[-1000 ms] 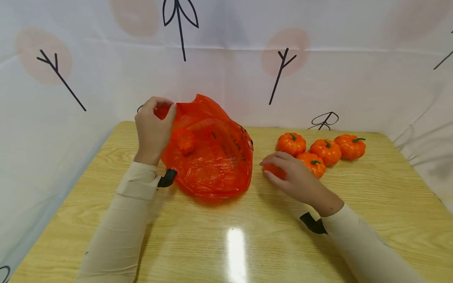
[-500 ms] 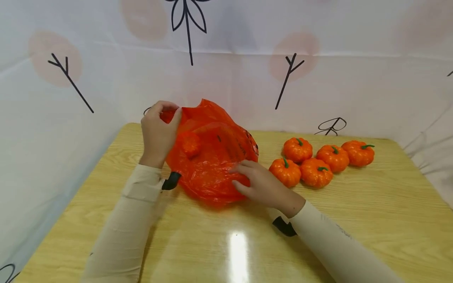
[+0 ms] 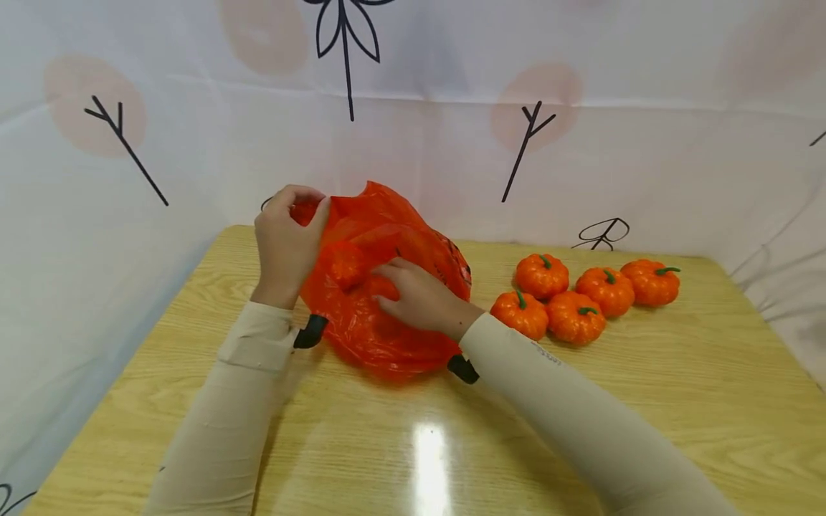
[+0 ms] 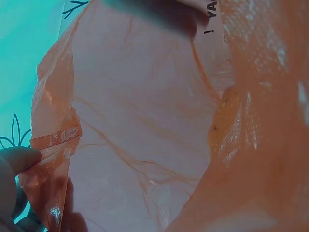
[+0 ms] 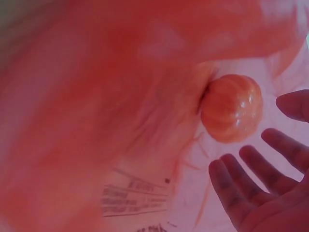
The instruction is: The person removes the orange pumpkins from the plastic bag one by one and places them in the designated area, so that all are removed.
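My left hand [image 3: 290, 236] pinches the upper left edge of a thin red plastic bag [image 3: 393, 222]; the left wrist view shows the bag's rim [image 4: 53, 140] between thumb and fingers. The bag gapes open, with dark printing on its right side. My right hand [image 3: 422, 297] reaches into the mouth. In the right wrist view its fingers [image 5: 275, 174] are spread and hold nothing, beside a small orange pumpkin [image 5: 234, 108] inside the bag. Through the film in the head view, that pumpkin appears as a darker round shape [image 3: 345, 264].
Several orange pumpkins with green stems, among them a front one [image 3: 519, 314] and a far right one [image 3: 652, 282], are grouped to the right of the bag. They stand on a wood-grain table [image 3: 361, 444]. A white patterned cloth [image 3: 426, 143] hangs behind.
My right hand has moved left from the nearest pumpkin on the table into the bag, with that pumpkin staying behind. The left hand keeps its pinch on the bag's edge.
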`<state>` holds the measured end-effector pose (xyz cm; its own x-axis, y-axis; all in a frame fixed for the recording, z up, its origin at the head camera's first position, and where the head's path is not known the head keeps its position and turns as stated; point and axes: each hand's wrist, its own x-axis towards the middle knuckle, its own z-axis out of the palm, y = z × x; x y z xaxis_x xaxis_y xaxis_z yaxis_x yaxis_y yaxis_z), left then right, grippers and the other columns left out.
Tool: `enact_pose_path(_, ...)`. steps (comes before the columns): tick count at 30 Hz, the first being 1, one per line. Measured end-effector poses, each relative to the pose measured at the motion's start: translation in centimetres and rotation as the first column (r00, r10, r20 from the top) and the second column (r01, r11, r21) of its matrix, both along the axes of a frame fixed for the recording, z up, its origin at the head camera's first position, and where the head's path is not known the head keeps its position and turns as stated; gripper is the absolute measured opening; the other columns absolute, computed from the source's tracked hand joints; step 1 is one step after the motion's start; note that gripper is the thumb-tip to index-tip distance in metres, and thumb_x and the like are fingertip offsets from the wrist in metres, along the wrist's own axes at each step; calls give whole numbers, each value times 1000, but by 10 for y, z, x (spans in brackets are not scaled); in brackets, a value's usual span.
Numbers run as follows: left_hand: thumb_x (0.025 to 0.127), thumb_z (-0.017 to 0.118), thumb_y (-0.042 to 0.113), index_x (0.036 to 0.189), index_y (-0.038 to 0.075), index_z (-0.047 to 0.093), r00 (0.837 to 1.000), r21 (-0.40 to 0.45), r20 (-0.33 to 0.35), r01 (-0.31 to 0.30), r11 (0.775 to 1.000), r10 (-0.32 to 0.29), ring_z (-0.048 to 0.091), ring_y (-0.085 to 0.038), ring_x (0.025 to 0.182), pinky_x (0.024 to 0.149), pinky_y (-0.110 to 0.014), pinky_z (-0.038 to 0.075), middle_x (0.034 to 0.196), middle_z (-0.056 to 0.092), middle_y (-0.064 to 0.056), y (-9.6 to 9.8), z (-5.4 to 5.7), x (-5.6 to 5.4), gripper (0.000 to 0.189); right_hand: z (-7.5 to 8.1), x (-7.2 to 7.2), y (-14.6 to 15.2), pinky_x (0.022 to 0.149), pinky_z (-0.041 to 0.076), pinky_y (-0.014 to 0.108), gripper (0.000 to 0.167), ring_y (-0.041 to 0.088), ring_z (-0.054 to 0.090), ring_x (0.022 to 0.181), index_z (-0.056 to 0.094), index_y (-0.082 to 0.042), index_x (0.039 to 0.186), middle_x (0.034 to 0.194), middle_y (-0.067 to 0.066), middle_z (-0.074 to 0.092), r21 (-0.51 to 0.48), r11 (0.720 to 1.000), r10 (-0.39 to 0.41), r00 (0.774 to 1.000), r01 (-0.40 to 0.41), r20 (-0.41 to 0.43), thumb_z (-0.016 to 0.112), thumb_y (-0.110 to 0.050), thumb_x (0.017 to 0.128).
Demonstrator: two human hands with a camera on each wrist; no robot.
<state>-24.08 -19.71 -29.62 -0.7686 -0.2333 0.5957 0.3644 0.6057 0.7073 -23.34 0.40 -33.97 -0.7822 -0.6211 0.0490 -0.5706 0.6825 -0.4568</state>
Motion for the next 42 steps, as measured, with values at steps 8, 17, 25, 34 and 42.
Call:
enact_pose_path(8, 96, 68, 23, 104, 3, 70, 1000, -17, -14, 3, 1000, -4, 62, -23, 89, 81, -31, 53, 102, 71, -12, -1, -3, -2, 22, 2, -19, -29, 115, 42, 39, 59, 25, 45, 138, 43, -11, 150, 150, 9, 47, 89, 996, -4, 1000, 5, -14, 65, -26, 98)
enact_pose_path(17, 95, 69, 21, 102, 2, 70, 999, -1, -33, 7, 1000, -7, 62, -23, 88, 79, -32, 52, 99, 71, -12, -2, -3, -3, 20, 20, -18, -36, 118, 37, 39, 64, 24, 39, 145, 36, -17, 155, 156, 6, 42, 190, 979, 57, 996, -69, 72, 63, -33, 99)
enact_pose_path(25, 96, 67, 22, 104, 3, 70, 1000, 20, 12, -8, 1000, 7, 63, -23, 89, 83, -34, 55, 101, 71, -12, -7, -2, -1, 21, 27, -27, -49, 116, 39, 40, 66, 24, 38, 146, 34, -17, 156, 159, 6, 38, 188, 977, 80, 990, -100, 115, 62, -34, 99)
enact_pose_path(34, 96, 67, 25, 105, 4, 71, 1000, 29, 19, 10, 1000, -11, 63, -21, 88, 79, -28, 53, 102, 71, -11, -5, -3, -4, 23, 11, -46, -70, 115, 40, 35, 61, 22, 47, 140, 37, -13, 154, 157, 5, 41, 167, 983, 76, 997, -74, -11, 61, -29, 100)
enact_pose_path(42, 96, 68, 25, 107, 6, 70, 999, 26, 32, 12, 1000, -13, 62, -18, 91, 83, -32, 57, 104, 70, -9, -5, 1, -3, 22, 9, -51, -82, 114, 42, 39, 64, 28, 45, 141, 38, -15, 154, 155, 5, 45, 258, 963, 111, 986, -77, -121, 66, -28, 97)
